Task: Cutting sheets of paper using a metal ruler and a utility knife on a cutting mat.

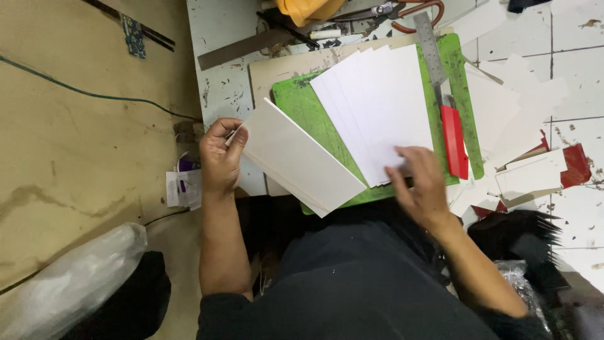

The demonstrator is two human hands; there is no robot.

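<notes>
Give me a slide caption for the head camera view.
Left hand grips a stack of white card strips; right hand rests on fanned white sheets over a green cutting mat.

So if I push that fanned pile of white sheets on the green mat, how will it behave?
The white sheets would probably slide and spread further, since they already lie fanned and loose on the green mat. They look thin and light, likely flexing when lifted. The right hand rests on their lower edge.

left hand (220, 157) raised at left, fingers curled, thumb and fingertips pinched together in a closed grip, forearm bare and running straight up from the body; right hand (421, 186) lies palm down, fingers spread and slightly blurred, forearm angled in from lower right
</notes>
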